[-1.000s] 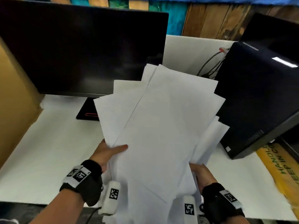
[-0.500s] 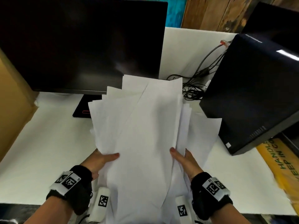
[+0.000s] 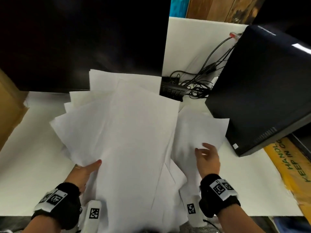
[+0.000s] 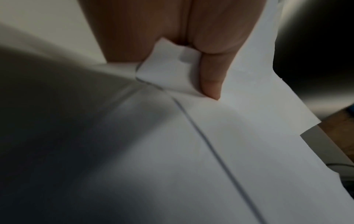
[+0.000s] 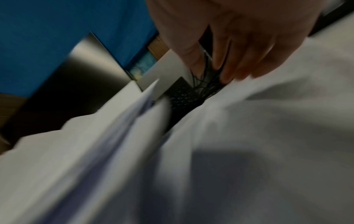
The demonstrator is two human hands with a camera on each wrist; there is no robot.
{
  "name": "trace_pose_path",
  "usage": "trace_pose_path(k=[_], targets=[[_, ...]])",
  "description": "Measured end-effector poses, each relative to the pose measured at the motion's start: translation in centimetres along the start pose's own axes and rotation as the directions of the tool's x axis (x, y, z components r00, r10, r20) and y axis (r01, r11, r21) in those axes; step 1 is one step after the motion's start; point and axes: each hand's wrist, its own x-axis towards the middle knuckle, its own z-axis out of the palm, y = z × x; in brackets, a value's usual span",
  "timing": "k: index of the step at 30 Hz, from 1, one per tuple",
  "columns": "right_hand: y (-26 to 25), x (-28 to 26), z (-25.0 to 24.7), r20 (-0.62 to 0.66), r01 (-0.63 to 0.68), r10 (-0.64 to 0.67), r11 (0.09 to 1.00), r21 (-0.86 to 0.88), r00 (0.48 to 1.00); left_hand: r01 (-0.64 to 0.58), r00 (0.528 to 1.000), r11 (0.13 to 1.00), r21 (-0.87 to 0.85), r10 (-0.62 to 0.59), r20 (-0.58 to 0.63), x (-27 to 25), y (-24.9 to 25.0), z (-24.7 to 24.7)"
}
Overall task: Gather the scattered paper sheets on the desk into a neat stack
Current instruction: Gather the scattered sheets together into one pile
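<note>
Over the white desk (image 3: 42,140), left hand (image 3: 82,174) pinches several fanned paper sheets (image 3: 131,132); right hand (image 3: 207,158) hovers spread.

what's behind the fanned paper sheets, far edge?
Behind the paper sheets: the dark monitor, a black perforated box and tangled cables. The monitor's base is covered.

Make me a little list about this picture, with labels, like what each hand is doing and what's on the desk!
papers: white paper sheets, fanned out unevenly, not yet a neat stack
left hand: left hand grips the sheets' left edge, thumb on top
right hand: right hand over the right-side sheets, fingers loose; blurred, so contact is unclear
behind papers: dark monitor
right side: black computer case, tangled cables
surface: white desk
</note>
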Motion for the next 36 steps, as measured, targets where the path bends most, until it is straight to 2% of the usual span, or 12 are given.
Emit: trace_pose_path(k=[2,3,5,8,10,14,17,22,29,36], targets=[[1.2,1.1,-0.8,-0.173,-0.080,0.046,0.977,-0.199,0.984,-0.002,0.999,1.000,-0.019,0.001,-0.038,0.3,0.1,-1.1],[1.5,1.6,-1.2,-0.206,-0.152,0.095,0.947,-0.284,0.974,0.005,0.999,0.999,-0.050,-0.007,-0.049,0.5,0.1,-1.5],[1.8,2.6,-1.5,-0.178,-0.224,0.164,0.888,-0.401,0.970,0.002,0.998,0.996,-0.087,-0.007,-0.057,0.5,0.3,-1.9],[2.2,3.9,-1.4,-0.026,-0.138,0.143,0.869,-0.476,0.989,-0.004,0.999,0.992,-0.122,-0.001,-0.045,0.5,0.5,-2.1],[2.2,4.5,-1.6,0.028,-0.106,0.136,0.871,-0.480,0.990,-0.011,0.999,0.990,-0.137,0.005,-0.040,0.6,0.6,-2.1],[0.9,5.2,-2.2,0.120,-0.122,0.195,0.885,-0.448,0.974,0.020,0.998,0.983,-0.182,-0.030,-0.054,0.8,0.4,-2.3],[-0.2,5.1,-1.1,0.156,-0.114,0.195,0.901,-0.420,0.968,0.060,0.997,0.977,-0.206,-0.068,-0.036,1.2,0.2,-2.5],[-1.8,4.2,1.8,0.204,-0.206,0.301,0.899,-0.388,0.931,0.071,0.996,0.978,-0.196,-0.081,-0.046,1.1,0.2,-2.6],[-2.9,3.9,5.9,0.275,-0.329,0.379,0.920,-0.210,0.883,0.078,0.996,0.989,-0.128,-0.084,-0.041,0.5,0.6,-1.9],[-3.8,3.5,7.4,0.275,-0.219,0.330,0.904,-0.367,0.903,0.075,0.997,0.984,-0.160,-0.075,0.007,0.4,0.6,-2.0]])
